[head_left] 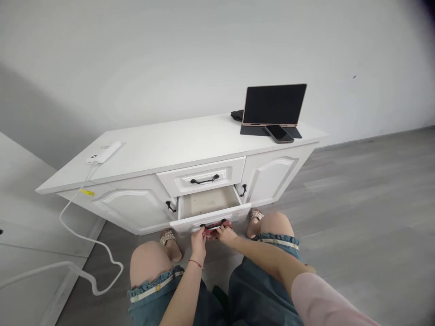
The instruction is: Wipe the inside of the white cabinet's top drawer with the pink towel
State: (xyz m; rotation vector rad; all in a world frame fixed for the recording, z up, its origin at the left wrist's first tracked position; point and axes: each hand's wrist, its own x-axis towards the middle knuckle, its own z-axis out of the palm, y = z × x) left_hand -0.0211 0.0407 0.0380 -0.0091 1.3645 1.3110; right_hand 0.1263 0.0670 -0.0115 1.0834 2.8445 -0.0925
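The lower drawer (210, 213) of the white cabinet is pulled out, showing a bare pale bottom with a few small specks. On its front is a black curved handle (214, 224). A red cloth (228, 223) lies behind and around this handle, partly hidden by my fingers. My left hand (199, 239) is closed on the cloth at the handle's left end. My right hand (224, 235) pinches the cloth below the handle's right half. Both hands are close together, against the drawer front.
Above is a shut upper drawer (204, 179). The cabinet top (170, 140) bears a propped tablet (274, 105), a phone (278, 134), a black item (237, 115) and a white power strip (104, 153). Its white cord (84, 237) hangs at the left. My knees flank the drawer.
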